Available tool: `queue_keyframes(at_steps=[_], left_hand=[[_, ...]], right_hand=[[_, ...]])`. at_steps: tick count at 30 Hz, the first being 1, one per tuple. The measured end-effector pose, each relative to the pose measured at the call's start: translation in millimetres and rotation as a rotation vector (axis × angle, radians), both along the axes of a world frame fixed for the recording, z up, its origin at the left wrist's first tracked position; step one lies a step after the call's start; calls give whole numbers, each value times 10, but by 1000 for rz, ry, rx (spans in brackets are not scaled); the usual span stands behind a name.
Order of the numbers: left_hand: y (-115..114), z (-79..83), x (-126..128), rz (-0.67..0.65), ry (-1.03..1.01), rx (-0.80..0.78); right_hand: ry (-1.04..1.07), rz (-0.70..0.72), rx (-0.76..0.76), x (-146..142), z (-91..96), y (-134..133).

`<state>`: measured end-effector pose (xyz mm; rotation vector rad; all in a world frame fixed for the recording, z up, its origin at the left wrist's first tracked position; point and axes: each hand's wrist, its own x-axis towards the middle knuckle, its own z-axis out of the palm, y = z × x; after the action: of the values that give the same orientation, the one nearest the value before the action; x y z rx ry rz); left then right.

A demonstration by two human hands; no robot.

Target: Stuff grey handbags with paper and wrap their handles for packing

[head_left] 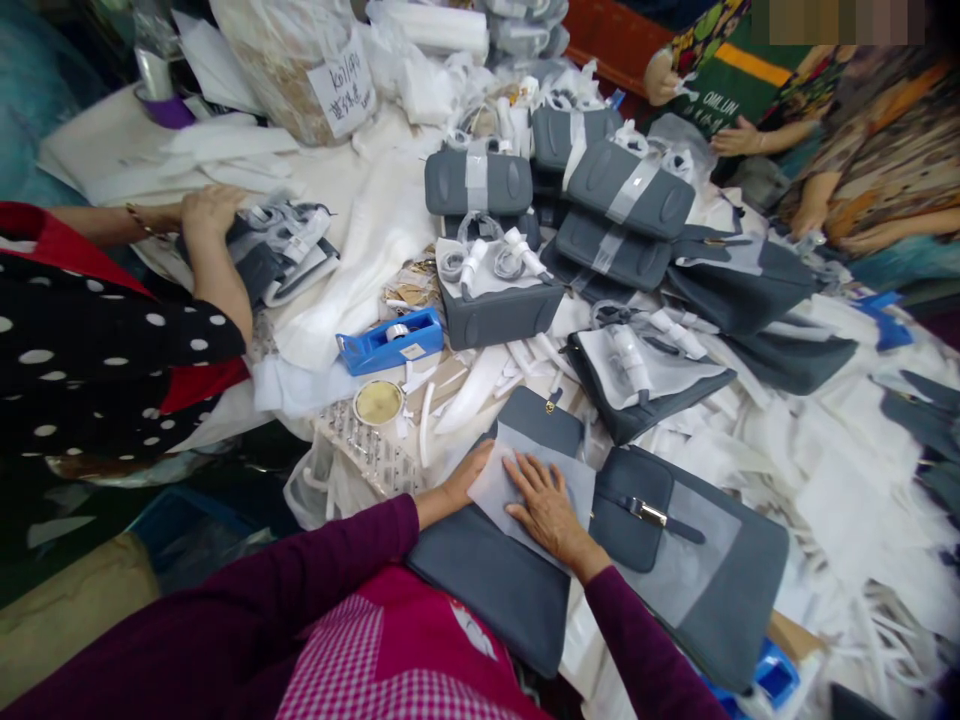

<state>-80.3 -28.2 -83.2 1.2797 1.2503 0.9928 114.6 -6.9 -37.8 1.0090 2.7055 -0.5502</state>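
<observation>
While R hand [546, 508] presses tissue [499, 495] on gray bag [487, 590], L hand [459, 480] alongside.

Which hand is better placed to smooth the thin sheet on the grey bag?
Probably the right hand: it lies flat on the middle of the thin sheet. The left hand is only at the sheet's edge, above the grey bag.
</observation>
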Motion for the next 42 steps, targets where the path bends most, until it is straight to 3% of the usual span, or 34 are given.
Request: queue_keyframes(at_steps=[6, 13, 18, 20, 22, 25, 27, 30, 34, 36, 40, 42], left_hand=[[81, -2, -83, 244, -160, -348], [167, -87, -45, 309, -79, -442], [227, 39, -111, 246, 182, -508], [250, 187, -132, 265, 304, -443], [281, 380, -100, 253, 469, -249], [363, 629, 87, -30, 642, 74], [437, 676, 270, -260, 635, 118], [519, 530, 482, -361, 672, 4], [497, 197, 493, -260, 739, -76], [454, 97, 441, -208, 722, -70], [400, 85, 414, -174, 755, -36], [390, 126, 434, -194, 817, 13]], right_hand=[[7, 36, 15, -16, 20, -21], [57, 37, -2, -66, 22, -9], [74, 47, -9, -52, -3, -6], [77, 63, -18, -42, -15, -1], [87, 66, -27, -33, -30, 3], [103, 49, -39, -21, -53, -5], [102, 30, -49, -17, -58, -19], [109, 14, -63, -16, -39, -28], [194, -18, -61, 16, -56, -6], [292, -129, -69, 53, -119, 4], [417, -485, -2, 98, -258, -10], [315, -537, 72, 78, -271, -17]])
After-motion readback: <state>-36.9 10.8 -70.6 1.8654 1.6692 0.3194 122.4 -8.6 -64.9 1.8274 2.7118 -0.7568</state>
